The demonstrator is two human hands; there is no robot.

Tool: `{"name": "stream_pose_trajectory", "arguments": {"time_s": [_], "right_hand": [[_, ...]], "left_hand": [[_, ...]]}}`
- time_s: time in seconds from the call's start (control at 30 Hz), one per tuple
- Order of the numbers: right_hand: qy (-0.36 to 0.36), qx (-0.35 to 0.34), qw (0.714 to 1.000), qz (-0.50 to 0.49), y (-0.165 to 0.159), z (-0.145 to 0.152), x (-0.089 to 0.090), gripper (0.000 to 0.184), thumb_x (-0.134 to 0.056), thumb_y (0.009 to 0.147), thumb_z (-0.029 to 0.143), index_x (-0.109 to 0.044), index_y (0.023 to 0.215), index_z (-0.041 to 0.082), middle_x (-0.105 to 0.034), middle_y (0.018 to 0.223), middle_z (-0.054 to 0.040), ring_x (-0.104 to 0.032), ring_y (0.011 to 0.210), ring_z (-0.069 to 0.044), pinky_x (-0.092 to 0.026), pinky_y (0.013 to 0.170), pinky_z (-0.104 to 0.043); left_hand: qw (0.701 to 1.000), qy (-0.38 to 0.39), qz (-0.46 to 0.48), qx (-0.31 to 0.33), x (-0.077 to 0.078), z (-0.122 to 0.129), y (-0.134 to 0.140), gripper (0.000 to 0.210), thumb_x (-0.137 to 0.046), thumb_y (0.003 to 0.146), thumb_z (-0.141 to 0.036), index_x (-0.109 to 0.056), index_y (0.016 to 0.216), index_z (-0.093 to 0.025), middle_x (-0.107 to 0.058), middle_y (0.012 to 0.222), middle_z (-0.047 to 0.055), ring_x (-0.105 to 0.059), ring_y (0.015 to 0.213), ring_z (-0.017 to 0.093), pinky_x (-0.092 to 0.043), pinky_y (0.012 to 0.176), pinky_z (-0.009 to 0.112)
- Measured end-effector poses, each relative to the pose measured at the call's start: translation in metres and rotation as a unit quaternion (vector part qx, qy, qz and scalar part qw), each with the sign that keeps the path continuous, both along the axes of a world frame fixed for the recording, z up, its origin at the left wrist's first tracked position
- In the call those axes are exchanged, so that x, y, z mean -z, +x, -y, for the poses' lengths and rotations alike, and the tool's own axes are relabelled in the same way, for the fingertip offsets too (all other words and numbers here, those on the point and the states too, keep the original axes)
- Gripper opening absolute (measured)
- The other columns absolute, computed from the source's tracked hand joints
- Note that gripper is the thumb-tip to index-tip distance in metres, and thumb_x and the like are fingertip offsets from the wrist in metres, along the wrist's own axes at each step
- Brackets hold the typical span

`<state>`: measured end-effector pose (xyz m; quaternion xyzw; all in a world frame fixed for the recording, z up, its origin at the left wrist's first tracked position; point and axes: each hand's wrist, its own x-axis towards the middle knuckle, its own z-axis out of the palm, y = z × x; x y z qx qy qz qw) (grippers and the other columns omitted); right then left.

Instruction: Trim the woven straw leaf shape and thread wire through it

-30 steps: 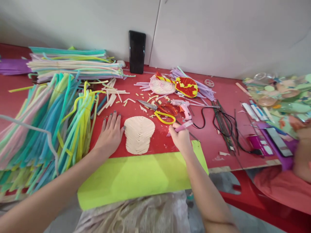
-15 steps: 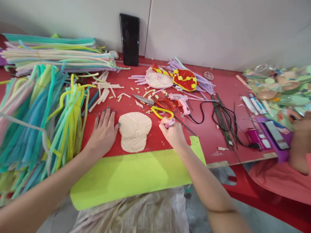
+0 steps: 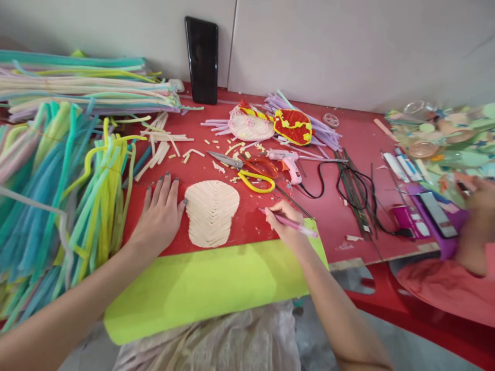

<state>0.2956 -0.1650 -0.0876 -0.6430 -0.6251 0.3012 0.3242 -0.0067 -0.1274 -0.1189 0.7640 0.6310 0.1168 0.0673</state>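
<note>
My right hand (image 3: 288, 224) grips a pink pen (image 3: 292, 222) between thumb and fingers, its tip pointing left just above or on the red tabletop. To the left of it lies a cream, ribbed flat piece (image 3: 212, 214) made of strips in a herringbone pattern. My left hand (image 3: 160, 214) rests flat beside that piece, fingers stretched out, the thumb at its left edge. A yellow-green sheet (image 3: 209, 288) lies along the table's near edge under my forearms. Scissors (image 3: 247, 172) with yellow and orange handles lie beyond my right hand.
Bundles of fuzzy pipe cleaners (image 3: 50, 190) fill the left side. A pink glue gun (image 3: 286, 162) with a black cord (image 3: 358, 198) lies behind my right hand. A black phone (image 3: 203, 62) leans on the wall. At right, another person's arm (image 3: 477, 226) rests near a second phone (image 3: 438, 215).
My right hand has turned over the pen, which now shows lengthwise with its tip to the left. My left hand stays flat; the view has shifted slightly.
</note>
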Motion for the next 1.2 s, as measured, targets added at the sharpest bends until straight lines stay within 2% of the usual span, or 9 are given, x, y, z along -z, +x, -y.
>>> {"name": "stream_pose_trajectory", "arguments": {"time_s": [0.17, 0.3, 0.43, 0.57, 0.63, 0.7, 0.83, 1.0, 1.2], "right_hand": [[-0.007, -0.078, 0.997, 0.025, 0.001, -0.002, -0.015, 0.02, -0.054, 0.086, 0.032, -0.052, 0.071, 0.02, -0.052, 0.062, 0.0037, -0.047, 0.056, -0.009, -0.037, 0.056, -0.021], [-0.046, -0.088, 0.995, 0.013, 0.004, -0.006, -0.021, 0.02, -0.056, 0.085, 0.033, -0.053, 0.071, 0.019, -0.05, 0.059, 0.0049, -0.046, 0.053, -0.008, -0.036, 0.053, -0.02], [-0.103, -0.051, 0.986, -0.122, 0.008, -0.008, -0.018, 0.019, -0.058, 0.084, 0.038, -0.055, 0.082, 0.019, -0.058, 0.059, 0.0036, -0.051, 0.047, -0.01, -0.039, 0.046, -0.021], [-0.048, 0.044, 0.973, -0.223, 0.006, -0.005, -0.01, 0.019, -0.057, 0.085, 0.036, -0.052, 0.079, 0.019, -0.059, 0.056, 0.0038, -0.052, 0.042, -0.009, -0.041, 0.044, -0.021], [-0.033, 0.089, 0.963, -0.251, 0.001, -0.005, -0.007, 0.021, -0.055, 0.087, 0.037, -0.049, 0.075, 0.02, -0.056, 0.049, 0.0058, -0.048, 0.037, -0.008, -0.039, 0.041, -0.02], [-0.034, 0.116, 0.951, -0.284, -0.006, -0.007, -0.004, 0.022, -0.053, 0.087, 0.038, -0.047, 0.075, 0.021, -0.056, 0.048, 0.0063, -0.048, 0.035, -0.008, -0.039, 0.038, -0.02], [-0.042, 0.114, 0.934, -0.337, -0.028, -0.014, -0.007, 0.017, -0.051, 0.088, 0.037, -0.046, 0.081, 0.022, -0.065, 0.061, 0.0031, -0.058, 0.045, -0.012, -0.046, 0.042, -0.022], [0.001, 0.112, 0.938, -0.328, -0.064, -0.021, -0.018, 0.016, -0.049, 0.089, 0.034, -0.049, 0.08, 0.021, -0.063, 0.054, 0.0033, -0.059, 0.044, -0.013, -0.05, 0.047, -0.026], [0.07, 0.114, 0.968, -0.213, -0.112, -0.033, -0.033, 0.019, -0.052, 0.088, 0.033, -0.06, 0.078, 0.019, -0.058, 0.055, 0.0021, -0.055, 0.048, -0.011, -0.045, 0.047, -0.024]], "left_hand": [[1.0, -0.01, 0.0, -0.004, -0.001, 0.0, 0.001, 0.057, -0.021, 0.092, -0.031, -0.021, 0.144, -0.008, -0.015, 0.154, 0.013, -0.01, 0.141, 0.027, -0.011, 0.113, 0.048], [1.0, -0.017, 0.003, -0.008, -0.001, 0.001, 0.003, 0.057, -0.021, 0.092, -0.031, -0.018, 0.145, -0.01, -0.014, 0.154, 0.012, -0.009, 0.141, 0.028, -0.009, 0.113, 0.049], [1.0, -0.009, 0.005, -0.007, 0.0, -0.001, 0.001, 0.057, -0.021, 0.093, -0.032, -0.016, 0.146, -0.011, -0.015, 0.154, 0.012, -0.011, 0.141, 0.028, -0.011, 0.113, 0.05], [1.0, 0.012, 0.005, 0.011, -0.012, 0.003, -0.002, 0.062, -0.027, 0.092, -0.036, -0.013, 0.146, -0.01, -0.007, 0.155, 0.013, -0.01, 0.141, 0.03, -0.017, 0.113, 0.048], [0.999, 0.014, -0.008, 0.041, -0.022, 0.011, 0.002, 0.061, -0.03, 0.092, -0.036, -0.014, 0.146, -0.013, -0.005, 0.155, 0.011, -0.009, 0.141, 0.03, -0.018, 0.113, 0.049], [0.993, -0.002, -0.027, 0.113, -0.031, 0.023, 0.009, 0.058, -0.03, 0.092, -0.032, -0.018, 0.146, -0.014, -0.01, 0.155, 0.011, -0.013, 0.141, 0.03, -0.022, 0.112, 0.049], [0.974, -0.031, -0.073, 0.214, -0.035, 0.043, 0.025, 0.052, -0.029, 0.09, -0.016, -0.03, 0.142, -0.01, -0.025, 0.15, 0.015, -0.018, 0.139, 0.03, -0.026, 0.11, 0.051], [0.971, -0.001, -0.118, 0.207, -0.029, 0.05, 0.033, 0.052, -0.033, 0.086, -0.01, -0.036, 0.138, -0.004, -0.03, 0.147, 0.02, -0.023, 0.137, 0.033, -0.031, 0.107, 0.049], [0.968, 0.042, -0.158, 0.192, -0.035, 0.053, 0.032, 0.047, -0.036, 0.087, -0.012, -0.046, 0.133, -0.01, -0.044, 0.139, 0.017, -0.047, 0.124, 0.027, -0.043, 0.095, 0.041]]}}
